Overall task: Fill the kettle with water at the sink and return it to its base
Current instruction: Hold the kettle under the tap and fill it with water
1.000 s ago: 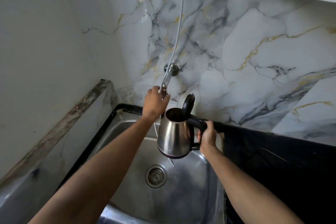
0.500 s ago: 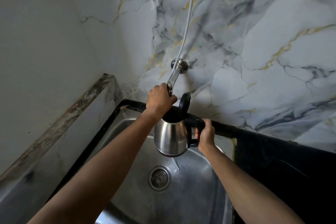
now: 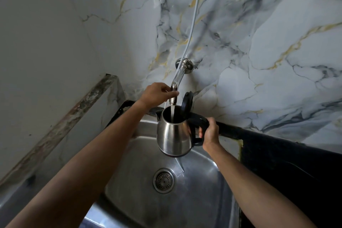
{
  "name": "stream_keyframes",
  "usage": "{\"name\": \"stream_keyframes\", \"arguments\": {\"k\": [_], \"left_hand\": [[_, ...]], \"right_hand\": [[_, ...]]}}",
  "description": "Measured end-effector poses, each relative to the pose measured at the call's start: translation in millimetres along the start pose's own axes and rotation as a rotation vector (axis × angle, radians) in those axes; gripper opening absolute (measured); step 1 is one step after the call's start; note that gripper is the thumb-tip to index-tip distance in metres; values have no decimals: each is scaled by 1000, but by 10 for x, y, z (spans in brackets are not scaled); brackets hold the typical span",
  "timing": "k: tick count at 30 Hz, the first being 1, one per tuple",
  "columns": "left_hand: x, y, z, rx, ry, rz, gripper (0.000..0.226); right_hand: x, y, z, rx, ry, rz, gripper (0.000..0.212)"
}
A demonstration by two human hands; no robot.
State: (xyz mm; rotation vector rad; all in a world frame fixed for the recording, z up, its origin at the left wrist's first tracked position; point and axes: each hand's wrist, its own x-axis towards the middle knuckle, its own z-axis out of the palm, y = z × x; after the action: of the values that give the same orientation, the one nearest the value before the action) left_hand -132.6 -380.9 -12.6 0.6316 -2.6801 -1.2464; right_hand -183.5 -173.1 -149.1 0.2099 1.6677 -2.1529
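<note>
Now running: water (image 3: pixel 172 114) from tap (image 3: pixel 174 96) into kettle (image 3: pixel 173 136), lid up. Left hand (image 3: pixel 157 93) pinching tap; right hand (image 3: pixel 210 132) gripping handle. Filling under way. Next: shut tap.

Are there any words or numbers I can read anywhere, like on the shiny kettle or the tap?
No, none can be read.
Kettle: its steel side is plain, with no letters or numbers showing.
Lid: plain black, no writing.
Tap: bare metal, no label.
Sink and marble wall: only veins and shine, no signs.
</note>
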Motion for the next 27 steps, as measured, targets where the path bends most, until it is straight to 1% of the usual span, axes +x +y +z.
{"name": "stream_keyframes", "arguments": {"k": [2,4,10,15,27], "left_hand": [[-36,-20,-50,-199,-20,-34,44],[-60,-48,-77,-324,-36,-39,50],[-76,-93,-115,-463,-34,-44,60],[-85,-89,-128,-485,-44,-60,70],[-155,4,-147,-483,-58,-83,78]], "right_hand": [[-10,-13,16,6,10,5,31],[-17,-23,35,14,15,14,31],[-27,-30,54,-2,17,20,33],[-25,-28,27,-14,6,11,33],[-8,-3,-4,-5,16,10,28]]}}
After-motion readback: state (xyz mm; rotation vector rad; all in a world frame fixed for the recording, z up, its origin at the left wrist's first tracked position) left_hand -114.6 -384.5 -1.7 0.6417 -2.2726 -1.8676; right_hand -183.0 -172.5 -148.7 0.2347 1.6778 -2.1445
